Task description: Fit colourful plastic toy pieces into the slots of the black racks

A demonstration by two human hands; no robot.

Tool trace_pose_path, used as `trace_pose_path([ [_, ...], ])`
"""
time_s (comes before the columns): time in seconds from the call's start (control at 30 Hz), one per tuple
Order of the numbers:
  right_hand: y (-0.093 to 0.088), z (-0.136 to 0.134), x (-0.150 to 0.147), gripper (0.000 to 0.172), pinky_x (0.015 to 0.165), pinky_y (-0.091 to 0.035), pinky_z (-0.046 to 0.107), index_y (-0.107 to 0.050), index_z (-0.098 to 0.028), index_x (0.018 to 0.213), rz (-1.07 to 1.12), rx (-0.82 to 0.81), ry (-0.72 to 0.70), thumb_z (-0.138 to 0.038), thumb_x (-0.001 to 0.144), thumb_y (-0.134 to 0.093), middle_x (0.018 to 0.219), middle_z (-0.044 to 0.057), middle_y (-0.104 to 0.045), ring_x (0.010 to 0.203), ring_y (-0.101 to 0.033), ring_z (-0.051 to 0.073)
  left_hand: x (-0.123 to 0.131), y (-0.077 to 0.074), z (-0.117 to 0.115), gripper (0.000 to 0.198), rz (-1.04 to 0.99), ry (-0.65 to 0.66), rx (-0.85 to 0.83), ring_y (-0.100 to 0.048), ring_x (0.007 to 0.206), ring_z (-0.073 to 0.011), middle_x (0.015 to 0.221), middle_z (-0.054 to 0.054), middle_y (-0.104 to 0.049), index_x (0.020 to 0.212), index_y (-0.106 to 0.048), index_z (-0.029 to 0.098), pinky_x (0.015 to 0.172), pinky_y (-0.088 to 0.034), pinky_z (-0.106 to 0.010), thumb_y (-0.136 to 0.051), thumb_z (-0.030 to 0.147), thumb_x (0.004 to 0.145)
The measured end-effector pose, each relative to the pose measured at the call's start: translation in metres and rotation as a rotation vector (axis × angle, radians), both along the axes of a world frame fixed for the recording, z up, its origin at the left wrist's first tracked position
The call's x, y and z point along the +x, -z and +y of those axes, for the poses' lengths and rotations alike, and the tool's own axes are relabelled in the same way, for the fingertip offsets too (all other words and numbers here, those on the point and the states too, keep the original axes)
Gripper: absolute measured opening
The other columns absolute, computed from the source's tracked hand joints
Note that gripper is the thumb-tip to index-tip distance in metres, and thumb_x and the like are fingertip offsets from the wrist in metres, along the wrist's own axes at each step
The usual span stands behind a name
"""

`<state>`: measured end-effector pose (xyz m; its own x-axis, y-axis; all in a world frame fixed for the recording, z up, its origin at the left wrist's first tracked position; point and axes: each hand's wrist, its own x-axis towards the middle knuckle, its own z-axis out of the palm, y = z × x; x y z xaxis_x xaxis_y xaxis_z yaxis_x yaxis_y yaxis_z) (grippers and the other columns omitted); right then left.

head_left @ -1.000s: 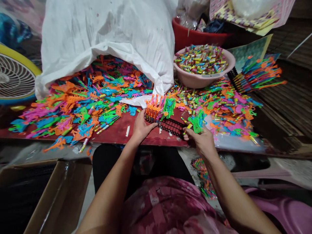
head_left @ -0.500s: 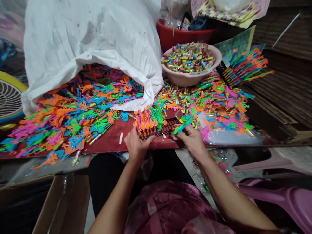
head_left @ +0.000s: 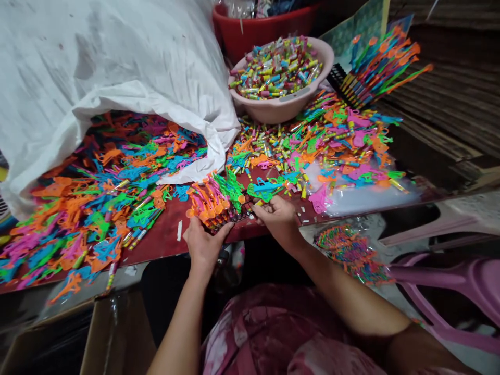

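Observation:
At the table's front edge, my left hand (head_left: 205, 242) grips the near left side of a black grid rack (head_left: 247, 209). Orange, pink and green plastic toy sticks (head_left: 211, 197) stand packed in the rack's left part. My right hand (head_left: 280, 221) is closed at the rack's right part, its thumb and fingers pinching a few green and blue plastic toy sticks (head_left: 267, 188). These lie sideways over the rack, with a yellow end by the fingertips. The fingers partly hide where their ends meet the grid.
A white sack (head_left: 117, 57) spills toy sticks (head_left: 101, 208) on the left. Behind stands a pink basin (head_left: 273, 112) of small wrapped pieces, beside a red tub (head_left: 265, 28). At back right, another black rack (head_left: 339, 83) holds sticks. A purple chair (head_left: 461, 281) stands right.
My right hand has moved left with the green and blue toy sticks, onto the rack. My left hand keeps its hold. The view has shifted and turned somewhat.

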<state>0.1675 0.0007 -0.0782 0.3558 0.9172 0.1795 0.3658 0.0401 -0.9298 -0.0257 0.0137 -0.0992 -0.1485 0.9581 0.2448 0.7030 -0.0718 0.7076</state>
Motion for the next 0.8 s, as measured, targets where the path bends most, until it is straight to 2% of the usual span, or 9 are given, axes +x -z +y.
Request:
trace_pose_path([
  [0.13, 0.0081, -0.0060, 0.0043, 0.033, 0.055, -0.044, 0.024, -0.054, -0.022, 0.054, -0.142, 0.007, -0.106, -0.029, 0.085, -0.060, 0.052, 0.000, -0.062, 0.053, -0.059, 0.013, -0.0018, 0.0031, 0.0004, 0.067, -0.005, 0.016, 0.005, -0.068, 0.092, -0.0284, 0.092, -0.006, -0.069, 0.106, -0.058, 0.018, 0.087, -0.052, -0.043, -0.081, 0.061, 0.060],
  [0.27, 0.0109, -0.0090, 0.0055, 0.037, 0.059, -0.041, 0.025, -0.052, -0.021, 0.051, -0.376, 0.165, -0.072, -0.027, 0.086, -0.063, 0.052, 0.000, -0.058, 0.057, -0.056, 0.014, -0.0023, 0.0043, 0.0010, 0.067, -0.006, 0.027, 0.015, -0.068, 0.094, -0.0286, 0.095, -0.007, -0.069, 0.109, -0.059, 0.018, 0.088, -0.052, -0.043, -0.080, 0.060, 0.061],
  [0.4, 0.0113, -0.0061, 0.0011, 0.032, 0.063, -0.039, 0.026, -0.055, -0.020, 0.057, -0.571, 0.264, -0.082, -0.025, 0.087, -0.063, 0.057, 0.000, -0.057, 0.059, -0.053, 0.014, -0.0013, 0.0021, 0.0017, 0.065, -0.003, 0.037, 0.011, -0.067, 0.096, -0.0289, 0.098, -0.008, -0.069, 0.108, -0.060, 0.017, 0.091, -0.051, -0.043, -0.081, 0.058, 0.062],
  [0.57, 0.0116, -0.0031, -0.0024, 0.023, 0.065, -0.037, 0.026, -0.064, -0.017, 0.069, -0.683, 0.212, -0.124, -0.026, 0.090, -0.060, 0.067, 0.002, -0.061, 0.064, -0.054, 0.015, 0.0007, -0.0018, 0.0008, 0.059, 0.006, 0.044, -0.009, -0.066, 0.098, -0.0280, 0.097, -0.006, -0.069, 0.105, -0.060, 0.019, 0.090, -0.050, -0.042, -0.081, 0.056, 0.063],
  [0.8, 0.0056, -0.0071, 0.0035, 0.032, 0.068, -0.035, 0.028, -0.074, -0.018, 0.084, -0.851, 0.021, -0.304, -0.025, 0.098, -0.046, 0.070, 0.006, -0.062, 0.077, -0.057, 0.019, 0.0005, -0.0025, 0.0020, 0.063, 0.038, 0.049, -0.032, -0.065, 0.099, -0.0282, 0.098, -0.006, -0.069, 0.110, -0.058, 0.019, 0.093, -0.046, -0.042, -0.081, 0.056, 0.064],
])
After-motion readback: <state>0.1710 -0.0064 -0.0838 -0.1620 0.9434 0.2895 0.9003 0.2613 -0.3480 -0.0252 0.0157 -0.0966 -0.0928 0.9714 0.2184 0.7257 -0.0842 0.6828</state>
